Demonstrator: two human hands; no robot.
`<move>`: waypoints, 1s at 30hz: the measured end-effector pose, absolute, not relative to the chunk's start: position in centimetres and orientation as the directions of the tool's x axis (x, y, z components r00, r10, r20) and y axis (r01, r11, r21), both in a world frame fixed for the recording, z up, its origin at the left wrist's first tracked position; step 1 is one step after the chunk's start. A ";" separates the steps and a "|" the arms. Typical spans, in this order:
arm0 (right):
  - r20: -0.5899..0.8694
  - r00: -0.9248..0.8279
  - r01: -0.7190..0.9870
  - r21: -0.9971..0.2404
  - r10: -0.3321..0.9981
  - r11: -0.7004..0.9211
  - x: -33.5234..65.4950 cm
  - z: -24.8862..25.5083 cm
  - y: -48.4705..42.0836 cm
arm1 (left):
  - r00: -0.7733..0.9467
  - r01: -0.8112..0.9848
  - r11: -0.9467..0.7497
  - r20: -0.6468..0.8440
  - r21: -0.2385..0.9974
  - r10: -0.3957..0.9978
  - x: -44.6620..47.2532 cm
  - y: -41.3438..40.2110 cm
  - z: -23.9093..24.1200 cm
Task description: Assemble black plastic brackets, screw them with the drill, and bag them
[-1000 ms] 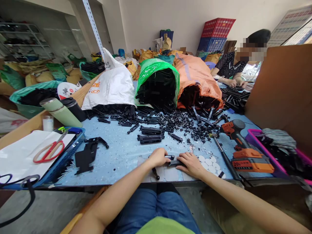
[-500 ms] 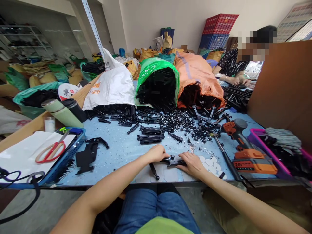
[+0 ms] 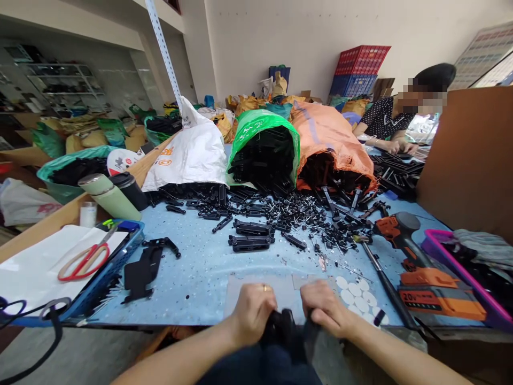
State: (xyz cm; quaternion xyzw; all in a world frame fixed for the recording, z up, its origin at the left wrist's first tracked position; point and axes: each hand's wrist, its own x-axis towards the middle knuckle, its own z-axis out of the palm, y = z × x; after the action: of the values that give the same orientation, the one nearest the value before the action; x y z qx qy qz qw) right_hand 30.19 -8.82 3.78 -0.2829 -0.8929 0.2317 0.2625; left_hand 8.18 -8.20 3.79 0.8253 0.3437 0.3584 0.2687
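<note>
My left hand is closed around a black plastic part at the front edge of the table. On the other side, my right hand has its fingers curled round the same dark piece or one joined to it; blur hides which. Beyond my hands lie two black hinged arms side by side. Several white discs are spread to the right of my right hand. At the left rests a black bracket with a flat plate.
A cordless drill and a hammer lie at the right, beside a pink basket. Red scissors sit on a blue basket at the left. White, green and orange sacks stand behind loose screws. A co-worker works at the back right.
Both hands have come back toward my body with the black part, from above the table to its front edge. Both are now closed more tightly, and the view has tilted up.
</note>
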 end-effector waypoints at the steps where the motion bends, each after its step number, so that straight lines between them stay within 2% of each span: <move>1: 0.366 -0.694 0.281 -0.655 0.620 0.701 29.2 4.2 -9.6 | 0.470 0.283 -0.578 0.415 0.766 0.779 8.5 -9.7 4.7; 3: 0.445 -0.590 0.152 -0.758 0.674 0.634 26.7 3.3 -10.6 | 0.298 0.165 -0.505 0.445 0.847 0.844 9.4 -12.1 5.8; 4: 0.479 -0.502 0.144 -0.774 0.720 0.616 25.2 2.2 -10.7 | 0.194 0.139 -0.494 0.465 0.858 0.864 9.8 -12.8 5.9; 6: 0.537 -0.285 0.227 -0.767 0.794 0.600 22.3 -0.9 -9.8 | 0.045 0.154 -0.523 0.523 0.838 0.851 10.4 -13.1 5.2; 7: 0.548 -0.215 0.288 -0.755 0.808 0.589 21.2 -2.4 -8.8 | 0.036 0.193 -0.560 0.564 0.806 0.825 10.4 -12.6 4.5; 9: 0.557 -0.177 0.399 -0.713 0.812 0.576 19.9 -4.5 -5.5 | 0.118 0.339 -0.631 0.634 0.697 0.764 9.7 -10.7 2.7; 11: 0.527 -0.232 0.542 -0.628 0.818 0.558 20.3 -4.7 -0.8 | 0.244 0.556 -0.631 0.620 0.540 0.746 8.6 -8.3 0.7; 13: 0.451 -0.242 0.744 -0.482 0.859 0.463 22.0 -3.5 5.1 | 0.345 0.740 -0.565 0.515 0.364 0.785 7.8 -6.0 -1.1; 14: 0.397 -0.175 0.853 -0.396 0.901 0.340 23.1 -2.5 8.2 | 0.383 0.795 -0.535 0.449 0.285 0.807 7.8 -5.0 -1.8; 17: 0.361 -0.057 0.918 -0.348 0.931 0.191 26.1 0.0 17.2 | 0.398 0.872 -0.466 0.335 0.149 0.854 8.3 -2.4 -2.9; 21: 0.312 0.021 0.949 -0.304 0.950 0.079 27.5 0.5 24.9 | 0.262 0.910 -0.358 0.376 0.210 0.889 7.2 2.3 -1.8; 23: 0.294 0.027 0.955 -0.291 0.955 0.062 27.4 0.1 26.8 | 0.110 0.940 -0.217 0.372 0.262 0.922 4.9 5.6 -1.1; 25: 0.285 0.026 0.953 -0.295 0.958 0.062 27.1 -0.2 27.8 | -0.041 0.961 -0.037 0.274 0.273 0.961 2.2 9.2 -0.7; 27: 0.283 0.028 0.946 -0.319 0.959 0.066 26.7 0.0 28.0 | -0.065 0.961 0.009 0.193 0.277 0.979 0.0 12.1 -0.9; 30: 0.281 0.023 0.920 -0.382 0.960 0.090 26.5 0.9 27.0 | -0.030 0.953 -0.024 0.173 0.302 0.984 -1.4 14.2 -1.7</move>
State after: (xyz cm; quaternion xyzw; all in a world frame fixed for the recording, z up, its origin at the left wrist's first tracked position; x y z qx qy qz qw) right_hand 26.47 27.05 0.88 -0.6735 -0.6977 0.0411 0.2408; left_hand -1.38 14.20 -1.65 0.6949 0.6971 0.1706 0.0461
